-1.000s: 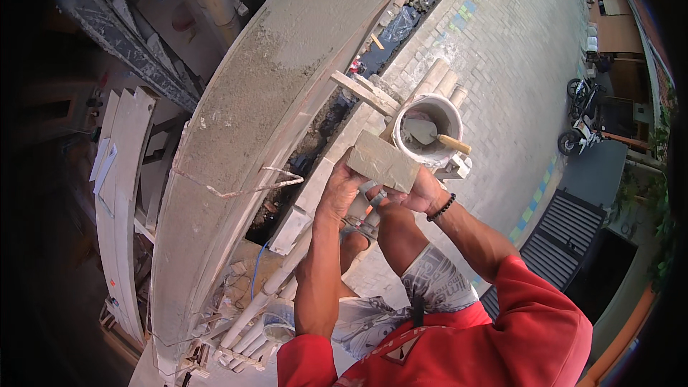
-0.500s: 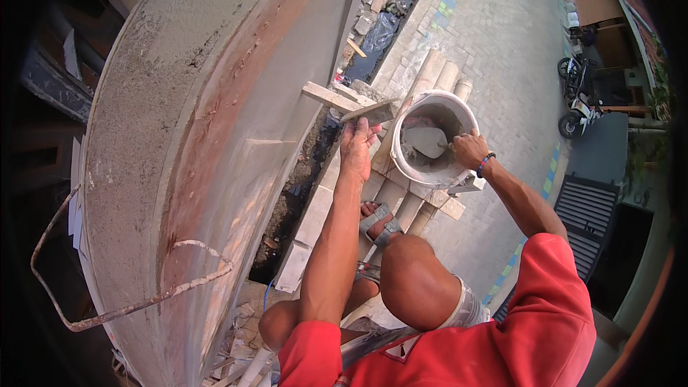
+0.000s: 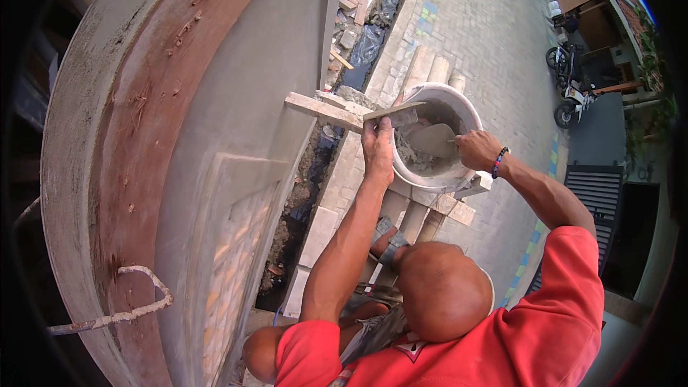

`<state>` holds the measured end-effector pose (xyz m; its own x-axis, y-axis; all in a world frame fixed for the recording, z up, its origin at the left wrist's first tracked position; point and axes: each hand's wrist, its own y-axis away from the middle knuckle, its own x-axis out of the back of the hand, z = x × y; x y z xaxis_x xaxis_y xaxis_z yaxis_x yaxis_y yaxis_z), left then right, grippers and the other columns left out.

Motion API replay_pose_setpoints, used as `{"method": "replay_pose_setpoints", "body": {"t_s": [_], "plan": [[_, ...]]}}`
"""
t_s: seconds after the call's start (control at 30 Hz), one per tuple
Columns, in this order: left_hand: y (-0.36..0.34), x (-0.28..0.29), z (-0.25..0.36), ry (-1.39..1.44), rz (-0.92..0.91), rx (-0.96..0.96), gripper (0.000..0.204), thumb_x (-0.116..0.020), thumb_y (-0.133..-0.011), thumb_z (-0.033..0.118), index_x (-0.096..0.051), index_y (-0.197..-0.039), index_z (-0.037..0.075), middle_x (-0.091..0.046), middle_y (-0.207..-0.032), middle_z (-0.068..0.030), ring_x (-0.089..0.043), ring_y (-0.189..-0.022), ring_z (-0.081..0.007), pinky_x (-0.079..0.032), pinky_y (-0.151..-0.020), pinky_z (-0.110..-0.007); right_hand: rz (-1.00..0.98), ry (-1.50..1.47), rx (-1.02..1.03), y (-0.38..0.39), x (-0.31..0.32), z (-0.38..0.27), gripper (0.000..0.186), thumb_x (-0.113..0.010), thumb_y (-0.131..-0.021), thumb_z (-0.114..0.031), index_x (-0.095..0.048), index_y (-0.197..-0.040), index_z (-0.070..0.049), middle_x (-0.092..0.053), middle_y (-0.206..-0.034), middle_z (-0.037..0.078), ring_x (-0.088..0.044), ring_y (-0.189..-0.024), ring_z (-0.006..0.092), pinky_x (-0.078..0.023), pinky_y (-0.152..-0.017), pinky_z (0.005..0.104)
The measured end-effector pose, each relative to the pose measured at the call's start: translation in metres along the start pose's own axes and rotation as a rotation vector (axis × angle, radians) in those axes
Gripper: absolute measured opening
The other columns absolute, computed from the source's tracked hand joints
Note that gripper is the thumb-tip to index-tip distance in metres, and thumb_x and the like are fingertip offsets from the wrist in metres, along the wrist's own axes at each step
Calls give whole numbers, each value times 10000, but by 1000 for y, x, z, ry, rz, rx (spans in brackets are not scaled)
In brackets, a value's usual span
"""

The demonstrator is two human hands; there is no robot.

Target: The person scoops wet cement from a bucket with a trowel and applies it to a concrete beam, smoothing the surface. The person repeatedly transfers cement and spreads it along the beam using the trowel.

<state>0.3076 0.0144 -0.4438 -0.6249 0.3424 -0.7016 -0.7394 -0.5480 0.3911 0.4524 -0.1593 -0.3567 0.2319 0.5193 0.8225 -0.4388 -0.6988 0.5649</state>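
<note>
A white bucket (image 3: pixel 471 106) of wet grey mortar (image 3: pixel 417 159) stands on planks in front of me. My right hand (image 3: pixel 479 150) is closed on the handle of a trowel (image 3: pixel 434 140), whose rounded blade lies inside the bucket against the mortar. My left hand (image 3: pixel 378 150) grips a flat plastering float (image 3: pixel 395 110) from below; its thin plate is tilted, with one end over the bucket's left rim. Fingers partly hide the float's handle.
A plastered wall (image 3: pixel 229 93) with a reddish band curves along my left, and a bent rod (image 3: pixel 136 313) sticks out of it. Between wall and paving runs a ditch with dark water and rubble (image 3: pixel 351 7). Motorcycles (image 3: pixel 570 97) stand far right across the paved lane (image 3: pixel 494 43).
The float has moved right, from beside the bucket to over its left rim. The trowel blade has shifted slightly and stays in the bucket. My view has swung.
</note>
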Motion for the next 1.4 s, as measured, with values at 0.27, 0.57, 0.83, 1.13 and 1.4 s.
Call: {"method": "replay_pose_setpoints", "body": {"t_s": [0.27, 0.57, 0.83, 1.13, 1.4], "plan": [[-17, 6, -19, -205, 69, -151, 449, -584, -991, 288, -480, -1313, -7, -557, -1263, -147, -537, -1141, -226, -406, -1024, -363, -179, -14, 40, -23, -8, -12, 187, -585, -701, -87, -712, -809, -4, -696, -775, 227, -701, -773, 393, -566, -711, 463], [-10, -8, -63, -399, 195, -279, 520, -545, -971, 442, -503, -1221, -12, -630, -1110, -210, -601, -1015, -323, -465, -885, -397, -281, -731, -75, -3, -38, -4, 111, -679, -712, -22, -584, -698, 35, -597, -574, 87, -599, -462, 173, -481, -420, 327], [-29, 6, -60, -518, 287, -294, 514, -577, -929, 445, -549, -1175, -6, -666, -1001, -225, -639, -974, -375, -478, -818, -439, -243, -1055, -196, 27, -21, -7, 133, -600, -715, -11, -601, -835, 45, -563, -607, 96, -542, -458, 187, -409, -401, 315], [-19, 7, 20, -80, 45, -14, 400, -595, -986, 262, -497, -1314, 54, -590, -1255, -103, -578, -1119, -218, -439, -999, -388, -147, -1170, -212, 34, 14, -4, 148, -585, -760, -49, -612, -884, 28, -520, -673, 13, -480, -532, 99, -389, -474, 279], [-7, 23, 30, -176, 57, -123, 428, -590, -992, 232, -467, -1368, 70, -560, -1297, -72, -557, -1155, -192, -454, -970, -392, -42, -1364, -348, 63, -3, -20, 196, -570, -805, -60, -609, -973, 32, -518, -684, 19, -482, -556, 99, -400, -497, 276]]}}
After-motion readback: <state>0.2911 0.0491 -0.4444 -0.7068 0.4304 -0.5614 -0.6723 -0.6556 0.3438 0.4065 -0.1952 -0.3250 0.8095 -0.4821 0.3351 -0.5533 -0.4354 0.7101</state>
